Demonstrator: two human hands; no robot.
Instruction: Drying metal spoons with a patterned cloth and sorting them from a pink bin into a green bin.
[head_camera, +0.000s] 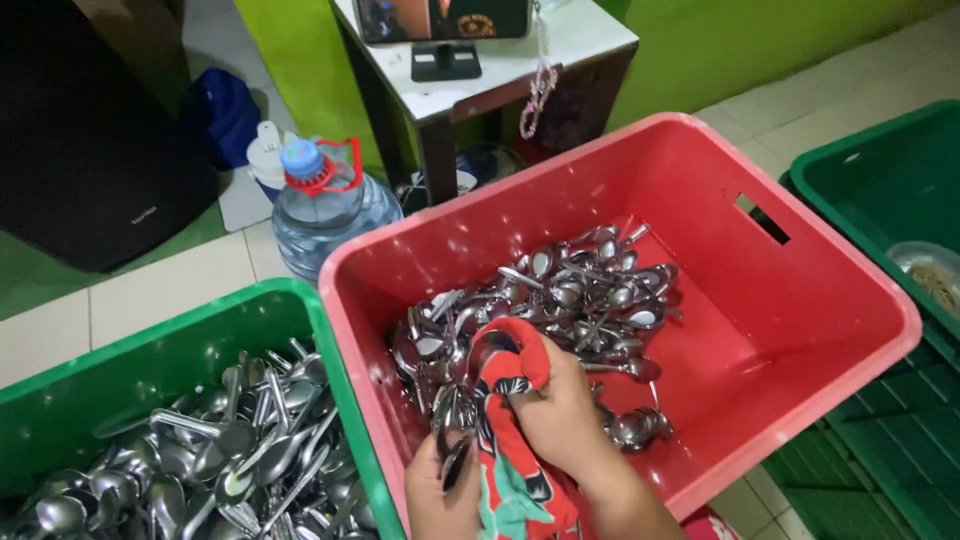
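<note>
Tiled floor (180, 275), pale squares w/ a green strip at left; bright green wall (720, 40) behind. We're looking down into a red plastic crate (800, 300), rim chipped w/ white flecks, slot handle in its far wall.

Our right hand (565, 415) is clenched round a red cloth (510, 440) w/ black and teal pattern; cloth bunches over the fingers and trails down toward the bottom edge. Our left hand (440, 495) sits just beside it, low in frame, fingers closed on a bundle of metal spoons (452, 440), bowls up. Cloth touches that bundle. Both hands are over the near-left part of the red crate.

Under and beyond the hands: heap of loose spoons (570, 295) in the red crate, piled toward its left and middle; right part of crate floor bare. A few strays lie near the right wrist.

Left of red crate, touching its wall: green crate (150, 350), holding more spoons (230, 460), thick pile. Right: another green crate (880, 170) w/ a clear container (930, 265) at its edge, contents unclear. Below it a green ribbed lid or crate (890, 440).

Further back: large water bottle (330, 205), blue cap, red handle, standing on the floor just behind the red crate. Small white bottle (268, 155) beside it, blue bag (225, 110) behind. Dark speaker-like box (90, 150) far left. Small white-topped table (500, 60) w/ a phone on a stand (445, 25); beaded chain (540, 85) hangs off its edge.
</note>
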